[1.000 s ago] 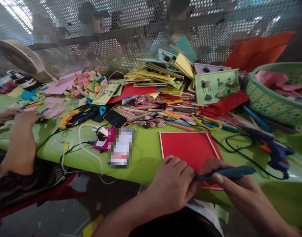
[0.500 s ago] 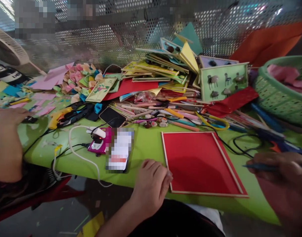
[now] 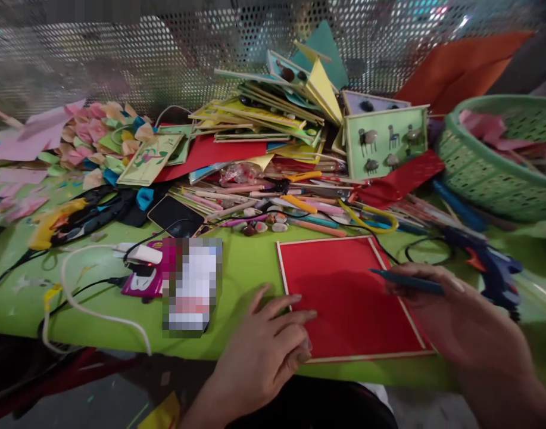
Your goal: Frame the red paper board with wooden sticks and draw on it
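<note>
In front of me a red board with thin pale strips framing its edges lies on the green table. My left hand rests at the board's left edge, fingers stretched out and spread, some of them reaching over the strip onto the red surface. Over the board's right side, my right hand is closed around a dark blue pen. The pen's tip points left above the red surface; whether it touches I cannot tell.
Left of the board are a phone and a magenta power strip with cables. Behind lie sticks, pebbles and piled cards. A dark blue glue gun and a green basket stand to the right.
My right hand has brought the pen leftward from beside the board to over it. My left hand's fingers have spread onto the board. The view has shifted right; another person's arm at left is gone.
</note>
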Demonstrator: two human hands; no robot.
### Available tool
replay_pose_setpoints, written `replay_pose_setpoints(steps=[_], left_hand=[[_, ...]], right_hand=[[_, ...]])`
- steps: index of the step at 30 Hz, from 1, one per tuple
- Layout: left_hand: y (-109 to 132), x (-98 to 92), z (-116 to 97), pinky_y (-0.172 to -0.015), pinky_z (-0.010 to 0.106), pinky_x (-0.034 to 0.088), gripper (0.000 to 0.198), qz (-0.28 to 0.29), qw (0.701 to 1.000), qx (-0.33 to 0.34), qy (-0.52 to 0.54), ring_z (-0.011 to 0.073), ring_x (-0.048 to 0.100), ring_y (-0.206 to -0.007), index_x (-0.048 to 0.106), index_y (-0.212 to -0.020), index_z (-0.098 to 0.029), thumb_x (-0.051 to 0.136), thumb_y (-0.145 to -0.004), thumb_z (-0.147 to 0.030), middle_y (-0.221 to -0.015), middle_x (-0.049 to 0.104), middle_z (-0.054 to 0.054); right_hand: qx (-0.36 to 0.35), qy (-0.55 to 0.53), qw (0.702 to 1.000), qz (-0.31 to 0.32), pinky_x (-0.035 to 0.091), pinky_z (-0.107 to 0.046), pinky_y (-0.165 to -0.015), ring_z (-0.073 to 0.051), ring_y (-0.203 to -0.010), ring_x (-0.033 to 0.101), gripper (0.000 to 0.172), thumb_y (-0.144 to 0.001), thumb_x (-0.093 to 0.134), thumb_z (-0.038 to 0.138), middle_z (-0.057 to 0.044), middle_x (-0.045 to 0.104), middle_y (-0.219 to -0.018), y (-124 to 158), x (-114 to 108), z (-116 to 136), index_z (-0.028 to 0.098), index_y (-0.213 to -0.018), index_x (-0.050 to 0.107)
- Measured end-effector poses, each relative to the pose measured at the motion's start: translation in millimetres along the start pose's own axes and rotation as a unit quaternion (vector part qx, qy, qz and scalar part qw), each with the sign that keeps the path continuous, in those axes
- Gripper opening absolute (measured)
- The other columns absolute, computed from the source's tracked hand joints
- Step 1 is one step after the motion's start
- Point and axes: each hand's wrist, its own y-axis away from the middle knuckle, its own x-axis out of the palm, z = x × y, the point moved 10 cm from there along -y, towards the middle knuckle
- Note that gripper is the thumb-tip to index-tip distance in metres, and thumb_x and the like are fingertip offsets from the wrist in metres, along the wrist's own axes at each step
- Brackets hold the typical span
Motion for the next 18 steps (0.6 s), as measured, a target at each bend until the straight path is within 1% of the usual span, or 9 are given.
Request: replay_pose_setpoints(steps=[4,7,12,18], left_hand=[[-1,0.6,1,-0.126,0.051,0.017,0.017,0.0,1.0,-0.011,0.008,0.0218,0.053,-0.143,0.06,-0.103,-0.025,0.047,-0.111,-0.033,-0.144,0.07,-0.003],[0,0.2,2,-0.127,0.05,0.017,0.016,-0.005,1.0,-0.015,0.018,0.0213,0.054,-0.143,0.06,-0.102,-0.025,0.048,-0.11,-0.032,-0.142,0.071,-0.004],[1,-1.7,2,-0.127,0.049,0.016,0.017,-0.009,0.999,-0.015,0.026,0.0202,0.054,-0.143,0.06,-0.1,-0.025,0.048,-0.11,-0.033,-0.14,0.072,-0.004],[1,-2.1,1,-0.128,0.049,0.018,0.017,-0.006,0.999,-0.016,0.027,0.0209,0.055,-0.142,0.061,-0.1,-0.025,0.048,-0.109,-0.032,-0.139,0.073,-0.002]], right_hand=[[0.03,0.005,0.999,-0.017,0.064,-0.027,-0.067,-0.023,-0.076,0.076,0.045,-0.055,0.088,0.064,-0.009,0.081,-0.087,2,-6,-8,0.025,-0.079,0.085],[0.029,0.002,0.999,-0.028,0.063,-0.024,-0.064,-0.02,-0.072,0.073,0.044,-0.056,0.088,0.06,-0.007,0.078,-0.089,1,-11,-8,0.025,-0.082,0.084],[0.023,0.013,0.999,-0.019,0.057,-0.021,-0.056,-0.016,-0.063,0.063,0.042,-0.057,0.087,0.06,-0.004,0.068,-0.073,0,-15,-7,0.024,-0.078,0.08],[0.032,0.013,0.999,-0.033,0.055,-0.023,-0.054,-0.016,-0.061,0.06,0.046,-0.052,0.088,0.063,-0.004,0.066,-0.071,1,-14,-8,0.024,-0.075,0.077]])
